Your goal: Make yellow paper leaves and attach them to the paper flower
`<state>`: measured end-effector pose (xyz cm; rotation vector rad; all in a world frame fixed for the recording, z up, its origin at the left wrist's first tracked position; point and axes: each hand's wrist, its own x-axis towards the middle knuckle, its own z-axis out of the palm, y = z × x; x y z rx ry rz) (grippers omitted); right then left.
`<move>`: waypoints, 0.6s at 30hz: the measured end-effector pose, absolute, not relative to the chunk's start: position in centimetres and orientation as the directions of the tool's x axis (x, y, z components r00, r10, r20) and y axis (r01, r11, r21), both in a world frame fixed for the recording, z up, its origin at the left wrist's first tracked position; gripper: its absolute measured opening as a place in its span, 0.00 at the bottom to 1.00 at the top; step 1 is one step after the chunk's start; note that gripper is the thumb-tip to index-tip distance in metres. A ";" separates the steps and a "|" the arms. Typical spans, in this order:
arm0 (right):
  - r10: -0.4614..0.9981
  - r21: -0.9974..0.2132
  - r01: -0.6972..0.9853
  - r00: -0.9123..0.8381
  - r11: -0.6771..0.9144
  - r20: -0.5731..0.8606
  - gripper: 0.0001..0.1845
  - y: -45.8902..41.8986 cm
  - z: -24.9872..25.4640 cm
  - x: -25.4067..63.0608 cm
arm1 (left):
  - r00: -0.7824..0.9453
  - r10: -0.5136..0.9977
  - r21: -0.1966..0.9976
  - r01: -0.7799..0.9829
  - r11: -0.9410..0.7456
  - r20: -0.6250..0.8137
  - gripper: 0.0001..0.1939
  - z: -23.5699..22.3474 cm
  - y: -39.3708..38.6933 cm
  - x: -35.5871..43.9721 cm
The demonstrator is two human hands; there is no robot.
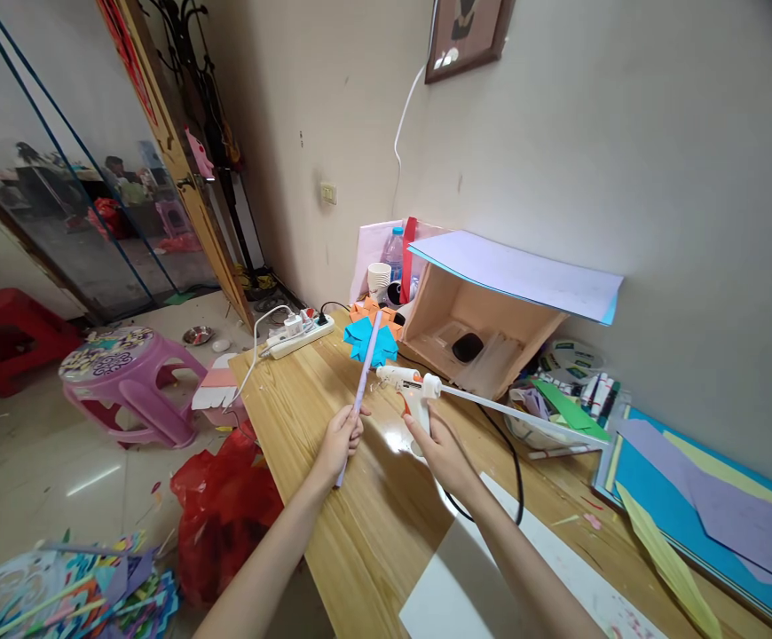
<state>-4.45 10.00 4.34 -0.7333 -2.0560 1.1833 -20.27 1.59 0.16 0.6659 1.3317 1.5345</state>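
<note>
My left hand (344, 441) is closed around a slim purple paper stick (366, 368), which tilts up and away over the wooden table. In my right hand (440, 451) is a white hot glue gun (419, 406) with an orange trigger. A long pale glue stick (492, 406) juts from its back end, and its nozzle points left toward the purple stick. Just behind the purple stick's upper part lie a blue folded paper piece (360, 341) and an orange folded paper piece (386, 325). Whether the stick touches them I cannot tell.
A power strip (301, 335) lies at the table's left edge. Behind are a wooden box (426, 302), paper cups (379, 280) and a bottle (394, 251). Coloured paper sheets (752, 515) and a white board (456, 577) lie right. A pink stool (139, 399) and red bag (223, 506) are on the floor.
</note>
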 end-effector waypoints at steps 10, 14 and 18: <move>0.717 -0.899 0.118 -0.651 0.422 0.251 0.15 10.2 4.1 -4.4 | -0.355 0.910 0.939 -0.332 0.090 -0.213 0.22 0.2 1.6 -20.2; 0.714 -0.900 0.121 -0.656 0.419 0.244 0.15 10.3 3.9 -4.3 | -0.354 0.910 0.937 -0.339 0.089 -0.215 0.22 0.3 1.5 -20.2; 0.709 -0.903 0.117 -0.664 0.413 0.239 0.15 10.3 3.9 -4.3 | -0.354 0.908 0.934 -0.343 0.097 -0.224 0.22 0.3 1.5 -20.1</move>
